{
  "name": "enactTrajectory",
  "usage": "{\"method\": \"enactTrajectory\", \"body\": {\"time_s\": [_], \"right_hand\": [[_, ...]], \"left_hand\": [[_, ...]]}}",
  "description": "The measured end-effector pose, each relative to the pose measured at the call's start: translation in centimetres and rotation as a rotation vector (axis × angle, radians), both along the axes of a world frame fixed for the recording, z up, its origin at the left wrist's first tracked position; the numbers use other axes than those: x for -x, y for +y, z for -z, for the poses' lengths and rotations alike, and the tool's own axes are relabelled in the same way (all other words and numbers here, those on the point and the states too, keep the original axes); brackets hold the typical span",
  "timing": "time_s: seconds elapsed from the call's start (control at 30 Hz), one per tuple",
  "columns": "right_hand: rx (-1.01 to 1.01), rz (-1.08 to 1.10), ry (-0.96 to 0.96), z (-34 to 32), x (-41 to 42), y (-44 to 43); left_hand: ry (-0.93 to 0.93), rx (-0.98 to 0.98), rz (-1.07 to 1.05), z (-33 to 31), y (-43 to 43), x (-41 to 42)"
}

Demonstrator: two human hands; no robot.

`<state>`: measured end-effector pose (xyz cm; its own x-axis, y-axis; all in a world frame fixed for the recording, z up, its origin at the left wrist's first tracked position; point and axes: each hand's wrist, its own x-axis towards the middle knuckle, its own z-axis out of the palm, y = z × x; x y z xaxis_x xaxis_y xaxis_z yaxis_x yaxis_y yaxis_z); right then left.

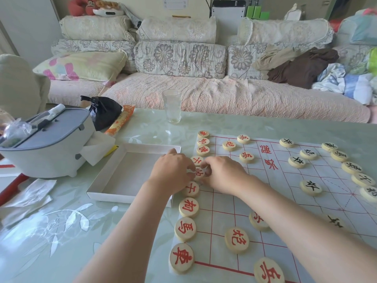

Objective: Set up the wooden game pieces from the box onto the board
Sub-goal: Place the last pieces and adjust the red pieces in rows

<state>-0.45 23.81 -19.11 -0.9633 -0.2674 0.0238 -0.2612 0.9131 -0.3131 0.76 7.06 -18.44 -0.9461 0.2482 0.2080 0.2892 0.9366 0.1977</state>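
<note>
We look down over a pale green table (61, 231) at a paper board (285, 201) printed with red grid lines. Round wooden pieces already stand along its edges: red-lettered ones in a column down the left side, black-lettered ones along the far right.

Our two hands meet at the middle of the red column. The left hand (173, 173) comes in from the left, the right hand (223, 174) from the right, and both have their fingertips curled in around one disc, the red general piece (199, 173). It sits flat on the board between them, touched from both sides, so neither hand is nearer than the other. We judge it is being nudged onto its point, not lifted, though we cannot tell how firmly either hand holds it.

The piece lies in line with its neighbours: one red advisor piece (197, 160) just beyond it, another (191, 189) just nearer us. Being round, it has no long axis; what matters is keeping it centred in that column.

The white box (114, 172) lies open just left of the left hand, and it appears empty, so the setup looks close to done.
</note>
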Motion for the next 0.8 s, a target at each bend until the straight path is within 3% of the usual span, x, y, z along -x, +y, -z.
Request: {"method": "enactTrajectory", "body": {"time_s": [0.37,0.53,0.8], "right_hand": [[0.062,0.034,-0.003,-0.7,1.5,1.1],[0.020,-0.120,0.109,0.1,3.2,0.7],[-0.123,-0.289,0.048,0.4,6.6,-0.5]], "left_hand": [[0.048,0.061,0.017,0.5,0.1,0.4],[0.037,0.033,0.015,0.7,-0.2,0.5],[0.066,0.073,0.021,0.5,-0.2,0.7]]}}
